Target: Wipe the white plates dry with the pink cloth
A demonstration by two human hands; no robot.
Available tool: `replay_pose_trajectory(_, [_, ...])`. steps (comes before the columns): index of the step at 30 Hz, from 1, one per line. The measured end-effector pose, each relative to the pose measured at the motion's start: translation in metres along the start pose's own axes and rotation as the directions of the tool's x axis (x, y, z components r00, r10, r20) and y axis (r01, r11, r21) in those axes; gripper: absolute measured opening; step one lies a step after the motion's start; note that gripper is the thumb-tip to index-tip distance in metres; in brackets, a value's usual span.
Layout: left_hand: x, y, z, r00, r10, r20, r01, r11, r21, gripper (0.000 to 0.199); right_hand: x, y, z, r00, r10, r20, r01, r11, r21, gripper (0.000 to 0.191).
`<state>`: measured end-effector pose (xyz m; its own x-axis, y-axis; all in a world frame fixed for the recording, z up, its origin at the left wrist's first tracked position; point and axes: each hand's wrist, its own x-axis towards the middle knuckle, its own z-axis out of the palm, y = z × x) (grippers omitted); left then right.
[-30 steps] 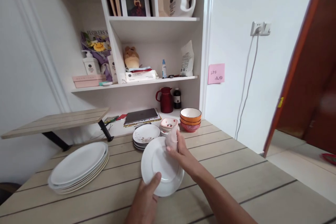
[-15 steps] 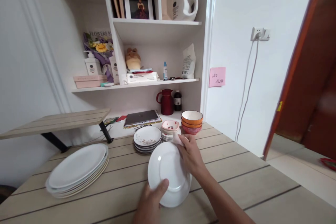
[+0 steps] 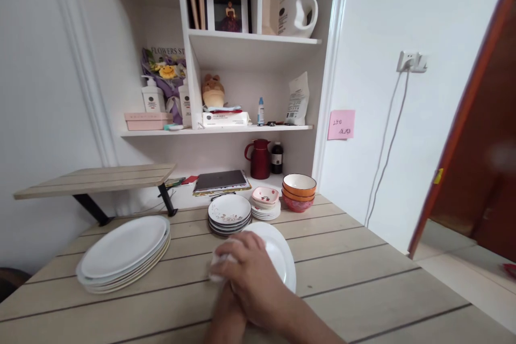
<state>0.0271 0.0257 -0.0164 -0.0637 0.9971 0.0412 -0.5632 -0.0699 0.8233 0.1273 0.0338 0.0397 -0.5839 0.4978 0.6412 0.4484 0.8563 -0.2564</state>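
A round white plate point(image 3: 284, 250) is over the middle of the table, its left part covered by my hands. My right hand point(image 3: 256, 274) crosses in front of it, fingers bent over a crumpled white tissue or cloth point(image 3: 216, 267) at the plate's left rim. Beneath it, my left hand point(image 3: 228, 303) is at the plate's near-left edge; its fingers are mostly hidden behind my right hand. Just beyond stand a stack of flower-patterned plates point(image 3: 229, 210) and a stack of small white dishes point(image 3: 266, 212) topped by pink square bowls point(image 3: 265, 195).
Several large oval white plates point(image 3: 123, 247) are stacked at the left. Orange and red bowls point(image 3: 299, 187) are nested at the back right. A raised wooden shelf point(image 3: 97, 178), a laptop point(image 3: 221, 180) and a dark red jug point(image 3: 260, 160) are along the back.
My right hand has swept with the white tissue from the plate's upper right rim to its left side, now covering much of my left hand. The view has shifted slightly left.
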Motion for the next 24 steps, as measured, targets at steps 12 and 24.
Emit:
replay_pose_trajectory(12, [-0.025,-0.002,0.001,0.968,-0.248,0.036,0.242,0.963,0.116,0.061,-0.011,0.078,-0.019,0.89,0.41,-0.2,-0.294,0.851,0.435,0.033])
replay_pose_trajectory(24, [-0.014,0.008,-0.003,0.991,-0.052,-0.122,0.008,0.943,-0.334,0.053,-0.019,0.052,0.009,0.934,0.297,-0.2,-0.169,0.858,0.484,0.033])
